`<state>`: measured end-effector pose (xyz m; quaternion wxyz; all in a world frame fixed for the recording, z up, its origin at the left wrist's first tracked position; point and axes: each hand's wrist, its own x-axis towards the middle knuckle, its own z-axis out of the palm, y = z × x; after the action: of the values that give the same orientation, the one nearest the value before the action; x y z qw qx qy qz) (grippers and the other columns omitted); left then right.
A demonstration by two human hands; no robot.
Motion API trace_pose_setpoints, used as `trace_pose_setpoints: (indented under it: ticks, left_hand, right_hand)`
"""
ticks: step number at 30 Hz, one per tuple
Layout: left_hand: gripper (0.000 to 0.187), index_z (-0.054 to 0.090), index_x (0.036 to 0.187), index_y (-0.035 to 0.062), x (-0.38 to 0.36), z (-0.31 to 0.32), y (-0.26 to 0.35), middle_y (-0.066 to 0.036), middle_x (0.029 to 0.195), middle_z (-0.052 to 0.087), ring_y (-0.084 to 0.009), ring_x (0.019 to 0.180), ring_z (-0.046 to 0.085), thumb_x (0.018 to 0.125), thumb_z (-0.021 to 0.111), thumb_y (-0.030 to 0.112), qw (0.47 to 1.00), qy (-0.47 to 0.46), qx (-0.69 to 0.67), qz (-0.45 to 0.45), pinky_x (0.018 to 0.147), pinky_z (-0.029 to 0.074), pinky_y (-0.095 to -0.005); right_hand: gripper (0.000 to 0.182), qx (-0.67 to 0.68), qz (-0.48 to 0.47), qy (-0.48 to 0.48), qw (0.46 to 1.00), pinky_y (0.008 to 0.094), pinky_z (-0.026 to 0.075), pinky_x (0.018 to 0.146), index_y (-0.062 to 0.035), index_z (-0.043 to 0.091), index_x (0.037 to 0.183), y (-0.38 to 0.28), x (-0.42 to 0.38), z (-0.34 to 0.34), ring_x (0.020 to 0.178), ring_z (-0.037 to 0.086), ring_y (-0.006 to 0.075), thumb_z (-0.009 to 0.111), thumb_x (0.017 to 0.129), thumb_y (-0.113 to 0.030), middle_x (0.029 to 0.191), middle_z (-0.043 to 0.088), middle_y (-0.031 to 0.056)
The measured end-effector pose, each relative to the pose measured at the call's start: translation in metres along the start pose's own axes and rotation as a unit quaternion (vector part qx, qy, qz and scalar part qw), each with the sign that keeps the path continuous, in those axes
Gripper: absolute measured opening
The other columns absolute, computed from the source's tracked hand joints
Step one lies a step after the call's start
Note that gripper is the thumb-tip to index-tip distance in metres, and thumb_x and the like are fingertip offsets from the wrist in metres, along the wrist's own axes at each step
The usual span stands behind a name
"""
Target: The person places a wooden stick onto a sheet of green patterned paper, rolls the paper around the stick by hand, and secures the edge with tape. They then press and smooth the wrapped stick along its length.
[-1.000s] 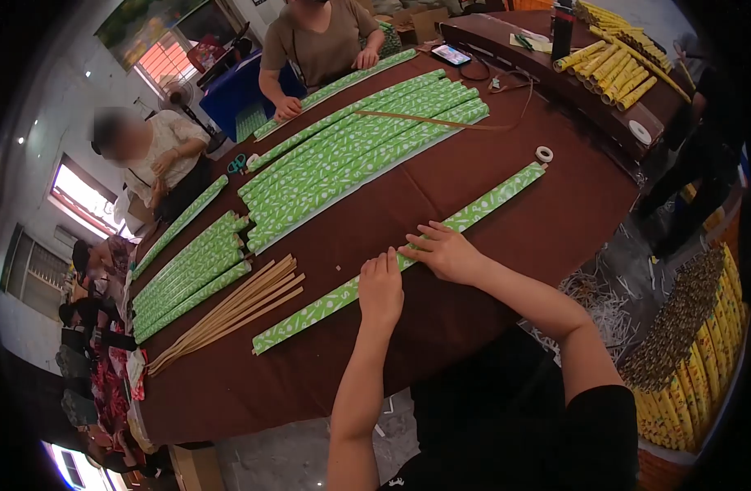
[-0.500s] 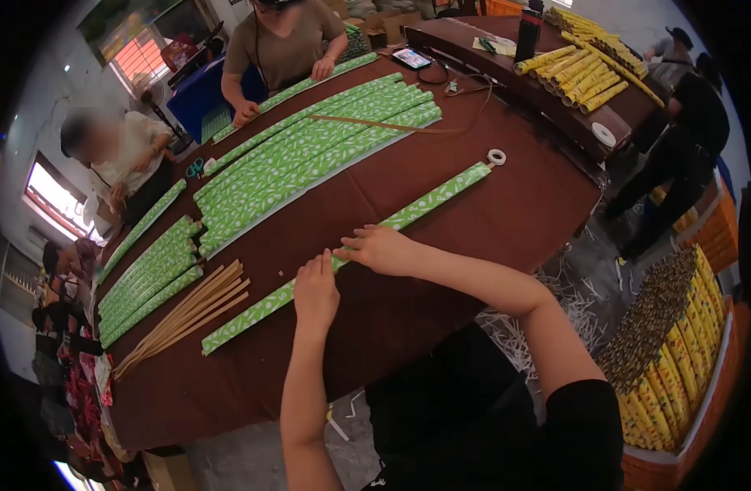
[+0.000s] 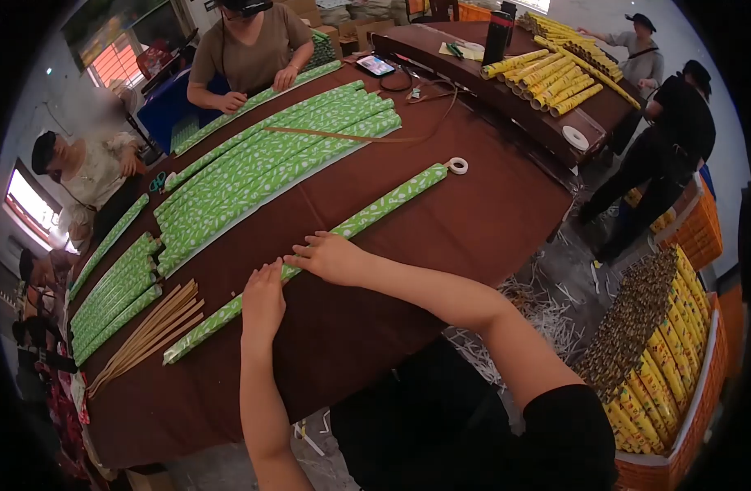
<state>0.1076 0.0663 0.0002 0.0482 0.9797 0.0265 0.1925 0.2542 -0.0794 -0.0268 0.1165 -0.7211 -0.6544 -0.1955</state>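
Observation:
A green roll of patterned wrapping paper [image 3: 384,204] lies slantwise across the brown-covered table in front of me. My left hand [image 3: 263,299] rests on it left of the middle, palm down, fingers stretched over the top. Close beside it, my right hand [image 3: 330,258] lies over the same roll with its fingers extended and slightly spread. Neither hand is wrapped round the roll. A white ring of tape [image 3: 457,166] sits at the roll's far right end. Left of the roll's near end lies a bundle of thin brown sticks or strips [image 3: 150,331].
Many green rolls [image 3: 269,172] lie at the table's middle, with more [image 3: 118,299] at left. A person [image 3: 249,49] handles one opposite; another sits at left [image 3: 89,176]. Yellow rolls [image 3: 551,78] lie on the back table and fill a crate [image 3: 703,393] at right.
The view has shifted, moving the table leftward in the picture. The green roll under my hands has moved slightly away from me, toward the sticks; my hands remain on it.

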Motion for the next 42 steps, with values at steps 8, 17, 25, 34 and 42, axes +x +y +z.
trace_pose_setpoints:
  ticks: [8,17,25,34,42]
  left_hand:
    - [0.037,0.053,0.127,-0.0021,-0.004,0.004,-0.003,-0.019,0.118,0.062,-0.0328,0.116,0.057,0.09,0.052,0.005,0.999,0.0,0.043,0.003,0.104,0.041,-0.0452]
    - [0.043,0.049,0.131,-0.0016,-0.009,0.015,-0.008,-0.017,0.124,0.06,-0.0309,0.12,0.054,0.088,0.053,0.006,0.996,0.01,0.088,0.016,0.107,0.037,-0.0446]
    - [0.05,0.043,0.136,-0.0035,-0.008,0.019,-0.014,-0.019,0.135,0.051,-0.0321,0.128,0.047,0.088,0.054,0.005,0.994,0.005,0.098,0.042,0.111,0.031,-0.0454]
    - [0.047,0.044,0.136,-0.0035,-0.004,0.018,-0.019,-0.019,0.138,0.049,-0.0327,0.13,0.045,0.093,0.051,0.012,0.998,-0.005,0.05,0.03,0.111,0.03,-0.0471]
    - [0.06,0.039,0.143,0.0049,-0.026,-0.005,-0.002,-0.013,0.149,0.036,-0.0238,0.142,0.028,0.092,0.058,0.029,0.988,0.044,0.137,0.05,0.114,0.013,-0.0577]
  right_hand:
    - [0.045,0.025,0.005,-0.025,0.999,0.0416,0.046,0.098,-0.0163,0.054,0.131,-0.001,0.004,-0.015,0.113,0.06,0.0297,0.054,0.086,-0.013,0.125,0.06,0.0076]
    - [0.056,0.028,-0.012,0.016,0.999,0.0444,0.043,0.102,-0.0163,0.049,0.136,0.001,-0.002,-0.009,0.116,0.056,0.0327,0.056,0.082,-0.007,0.132,0.056,0.0099]
    - [0.054,0.007,-0.04,0.023,0.999,0.0465,0.043,0.101,-0.0176,0.048,0.138,0.007,-0.002,-0.008,0.116,0.056,0.0347,0.055,0.085,-0.009,0.13,0.056,0.0138]
    - [0.057,0.024,-0.026,0.013,0.999,0.0458,0.043,0.101,-0.019,0.051,0.136,0.008,0.007,-0.01,0.115,0.057,0.0338,0.058,0.081,-0.006,0.129,0.057,0.0133]
    - [0.054,0.016,-0.039,0.022,0.999,0.044,0.043,0.099,-0.0151,0.057,0.13,0.005,0.006,-0.013,0.112,0.058,0.0339,0.054,0.079,0.0,0.125,0.06,0.0141]
